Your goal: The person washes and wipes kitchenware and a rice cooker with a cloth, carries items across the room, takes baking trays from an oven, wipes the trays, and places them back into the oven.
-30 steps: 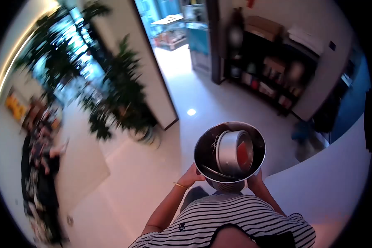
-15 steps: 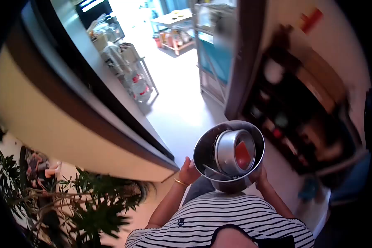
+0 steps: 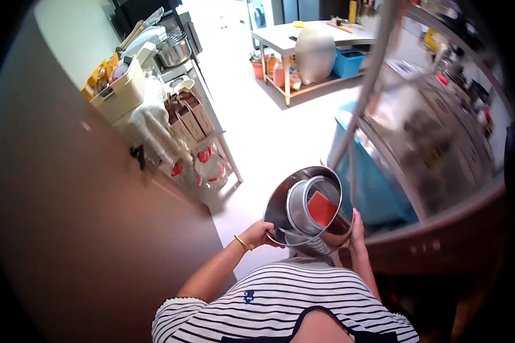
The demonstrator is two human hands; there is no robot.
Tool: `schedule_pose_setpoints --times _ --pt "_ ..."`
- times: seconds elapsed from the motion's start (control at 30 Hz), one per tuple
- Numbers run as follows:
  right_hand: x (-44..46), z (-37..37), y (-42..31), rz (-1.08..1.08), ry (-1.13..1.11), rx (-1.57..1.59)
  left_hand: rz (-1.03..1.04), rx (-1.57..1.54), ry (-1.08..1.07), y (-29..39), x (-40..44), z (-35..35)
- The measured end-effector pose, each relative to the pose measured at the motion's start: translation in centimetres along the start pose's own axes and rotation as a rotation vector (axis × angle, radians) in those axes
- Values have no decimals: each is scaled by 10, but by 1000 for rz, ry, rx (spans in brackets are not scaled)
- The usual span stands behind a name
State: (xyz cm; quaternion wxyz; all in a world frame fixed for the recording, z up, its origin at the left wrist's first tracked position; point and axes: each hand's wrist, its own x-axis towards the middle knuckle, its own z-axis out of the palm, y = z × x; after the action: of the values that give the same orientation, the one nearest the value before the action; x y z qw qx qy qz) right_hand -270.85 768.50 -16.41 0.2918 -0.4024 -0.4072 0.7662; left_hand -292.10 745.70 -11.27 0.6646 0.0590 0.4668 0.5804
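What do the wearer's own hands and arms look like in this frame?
Both hands, left and right, look ungloved, with bare forearms. A plain gold-coloured bangle circles the left wrist. The short sleeves belong to a white shirt with dark horizontal stripes and a small dark-blue chest emblem.

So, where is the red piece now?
In the head view, below and right of centre, the red piece sits in the silver tin, inside the metal bowl.

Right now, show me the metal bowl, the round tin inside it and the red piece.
Metal bowl [image 3: 276, 209], head view: left inner wall.
Round tin [image 3: 298, 208], head view: outer side.
Red piece [image 3: 321, 208], head view: middle of its face.
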Motion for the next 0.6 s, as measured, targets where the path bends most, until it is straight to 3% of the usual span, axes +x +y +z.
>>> schedule_pose_setpoints --times 0.07,0.1,0.17,0.2,0.27,0.47,0.53,0.6 --pt "86 63 -31 -31 71 -131 82 -69 53 49 62 -39" --pt "144 98 -42 -21 -199 8 121 -104 154 98 74 -32" --pt "247 157 -46 102 -349 72 187 -189 221 152 115 -78" --pt "276 209 -74 98 -395 -84 280 -236 246 187 128 -97" --pt "358 290 -86 44 -363 -266 371 -330 348 259 146 -122" --pt "580 541 -101 -160 -618 -447 626 -397 527 484 184 -224" --pt "593 622 -122 -210 -586 -502 711 -403 508 532 215 -305" --pt "630 663 -117 -141 -724 -468 686 -370 695 597 226 -342"
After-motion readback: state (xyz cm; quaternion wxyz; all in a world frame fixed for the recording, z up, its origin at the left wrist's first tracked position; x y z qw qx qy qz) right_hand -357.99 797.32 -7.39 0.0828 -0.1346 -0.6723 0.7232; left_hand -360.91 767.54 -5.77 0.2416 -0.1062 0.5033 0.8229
